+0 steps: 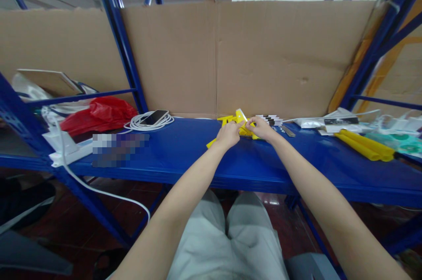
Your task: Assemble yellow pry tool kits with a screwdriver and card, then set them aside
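Near the back of the blue shelf, a bright yellow piece with a white strip (241, 115) lies between my hands; its exact kind is too small to make out. My left hand (230, 134) rests on its near left side, index finger stretched towards the white strip and the other fingers curled. From the right, my right hand (260, 129) pinches at the same piece with thumb and fingertips. More yellow parts stick out to the left of and below my hands. Just behind my right hand lie several white marker pens with black parts (271, 120).
Left on the blue shelf (184, 148) are a phone (155, 117), a coiled white cable (140, 122), a red bag (102, 115) and a white power strip (74, 152). Two yellow rolls (364, 144) and plastic packets (339, 119) lie right. Cardboard (171, 56) stands behind.
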`<state>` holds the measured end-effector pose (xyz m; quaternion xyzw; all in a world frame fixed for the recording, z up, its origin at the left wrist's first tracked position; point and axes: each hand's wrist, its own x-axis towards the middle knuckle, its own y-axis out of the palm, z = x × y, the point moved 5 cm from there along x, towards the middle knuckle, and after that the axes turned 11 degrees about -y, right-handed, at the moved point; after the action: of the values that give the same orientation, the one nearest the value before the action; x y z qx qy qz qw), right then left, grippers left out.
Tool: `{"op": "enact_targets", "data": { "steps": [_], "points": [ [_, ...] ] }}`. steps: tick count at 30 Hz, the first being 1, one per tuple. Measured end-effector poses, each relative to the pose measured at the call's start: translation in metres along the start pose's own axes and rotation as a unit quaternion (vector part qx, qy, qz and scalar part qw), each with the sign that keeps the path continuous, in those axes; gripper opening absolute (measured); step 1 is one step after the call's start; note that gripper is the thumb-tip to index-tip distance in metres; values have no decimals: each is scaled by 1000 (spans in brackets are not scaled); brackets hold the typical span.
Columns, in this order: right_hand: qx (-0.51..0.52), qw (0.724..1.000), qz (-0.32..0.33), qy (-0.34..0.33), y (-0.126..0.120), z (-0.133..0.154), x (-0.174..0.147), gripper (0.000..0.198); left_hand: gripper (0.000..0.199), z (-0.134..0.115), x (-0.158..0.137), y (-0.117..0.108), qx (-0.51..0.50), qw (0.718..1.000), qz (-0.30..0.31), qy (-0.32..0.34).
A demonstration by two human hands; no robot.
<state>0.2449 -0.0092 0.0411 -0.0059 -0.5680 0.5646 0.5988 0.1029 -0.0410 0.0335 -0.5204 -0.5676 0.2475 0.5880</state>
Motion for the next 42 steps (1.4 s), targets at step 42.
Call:
{"op": "enact_targets", "data": {
  "steps": [42],
  "points": [
    [273,932,-39,236,-10,6,-11,12,60,0,1,3,-84,995,-10,48]
  ]
}}
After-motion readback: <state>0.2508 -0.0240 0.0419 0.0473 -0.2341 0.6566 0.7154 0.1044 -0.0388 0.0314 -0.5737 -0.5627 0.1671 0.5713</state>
